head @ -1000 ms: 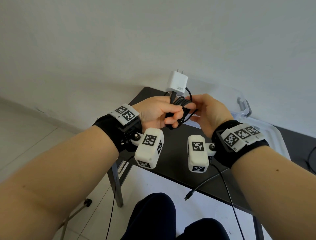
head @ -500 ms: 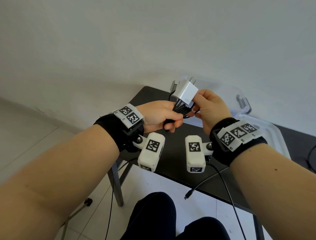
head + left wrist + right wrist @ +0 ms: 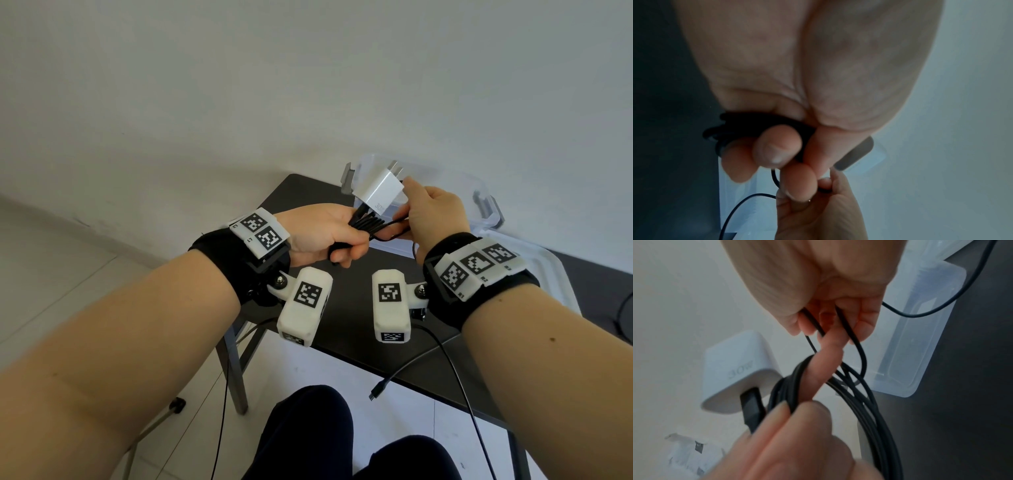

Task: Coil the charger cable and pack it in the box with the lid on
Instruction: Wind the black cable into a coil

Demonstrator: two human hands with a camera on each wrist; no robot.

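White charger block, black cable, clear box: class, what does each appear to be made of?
White charger block: likely hard plastic, smooth, faintly glossy, printed "30W". Black cable: probably rubbery, matte sheath; it bends into loops. Clear box: seemingly translucent rigid plastic.

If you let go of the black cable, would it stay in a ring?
Probably not. The cable looks thin and floppy, bending loosely round the left hand. The white plug would likely drag one end down.

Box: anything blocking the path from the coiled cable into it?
Nothing visible. The clear box sits open just behind both hands; its lid lies beside it. Left hand grips the coiled cable; right hand holds a strand.
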